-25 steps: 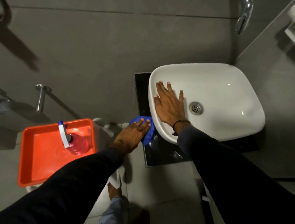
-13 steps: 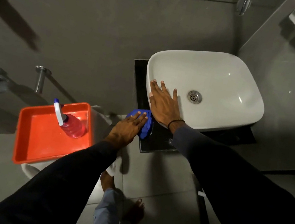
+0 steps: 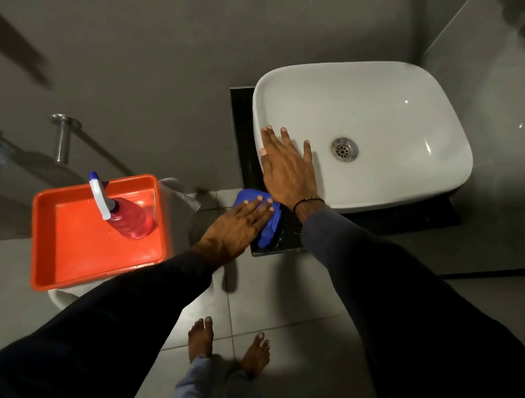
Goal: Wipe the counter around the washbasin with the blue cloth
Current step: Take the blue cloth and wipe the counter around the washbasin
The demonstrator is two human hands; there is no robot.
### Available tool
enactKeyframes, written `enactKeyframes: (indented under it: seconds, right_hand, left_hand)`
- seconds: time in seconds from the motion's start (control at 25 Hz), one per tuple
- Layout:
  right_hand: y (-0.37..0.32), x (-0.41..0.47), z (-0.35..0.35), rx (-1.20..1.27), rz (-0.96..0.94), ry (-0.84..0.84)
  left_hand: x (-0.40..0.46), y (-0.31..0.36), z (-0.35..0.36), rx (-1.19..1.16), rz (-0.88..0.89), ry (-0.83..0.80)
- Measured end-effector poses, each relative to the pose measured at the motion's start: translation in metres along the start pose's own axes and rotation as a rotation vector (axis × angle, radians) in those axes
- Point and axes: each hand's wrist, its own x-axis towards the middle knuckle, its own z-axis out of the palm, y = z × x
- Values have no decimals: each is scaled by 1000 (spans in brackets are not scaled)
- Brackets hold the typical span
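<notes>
The left hand [image 3: 238, 226] lies flat, pressing the blue cloth [image 3: 269, 224] onto the dark bench [image 3: 286, 237] at the washbasin's [image 3: 389, 116] front-left corner; no real grip. The right hand [image 3: 288, 168] rests spread open on the rim, probably for balance.

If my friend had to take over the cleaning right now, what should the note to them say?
Left hand: flat on the blue cloth, pressing it onto the black counter at the washbasin's front-left corner.
Right hand: open, resting on the washbasin's left rim, holding nothing.
Spray bottle stands in the orange tray to the left.
Done: the front-left corner is being wiped; how much else is clean cannot be told.
Left: go on around the basin, left strip and front edge.
</notes>
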Motion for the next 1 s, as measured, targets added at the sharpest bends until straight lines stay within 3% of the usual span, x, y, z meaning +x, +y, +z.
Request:
enactKeyframes:
  seconds: [0.12,0.36,0.56,0.8,1.0]
  right_hand:
    - [1,3,5,-32,4,2]
    - [0,-3,5,-26,10,37]
    - [-1,-9,7,16,32,32]
    - [11,-54,2,222,23,310]
    - [27,-97,-10,155,63,408]
  left_hand:
    - [24,-17,-8,-72,-50,-4]
    - [-4,34,23,-101,137,-1]
    - [-13,50,34,-67,167,-9]
    - [-9,39,7,-364,150,-61]
    - [-22,29,-7,-379,205,-3]
